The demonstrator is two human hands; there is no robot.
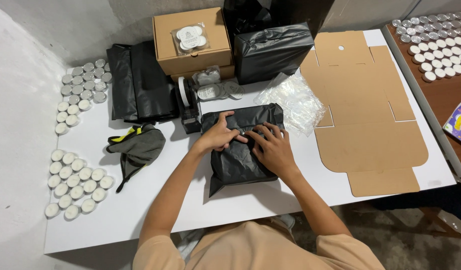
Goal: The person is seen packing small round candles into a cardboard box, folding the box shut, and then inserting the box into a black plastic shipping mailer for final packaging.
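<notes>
Black parcel mid-table, both hands pressing

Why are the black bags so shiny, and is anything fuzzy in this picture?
Head view: light from above glints off the wrapped black parcel and the clear plastic bags; both hands, left hand and right hand, look sharp, casting soft shadows on the white table; straight edges bend slightly near the corners.

Bright, even light from above washes my white table; soft shadows fall under my forearms toward the lower frame. Glare glints on the clear plastic. Sharp centre, wide-angle bending at the edges.
</notes>
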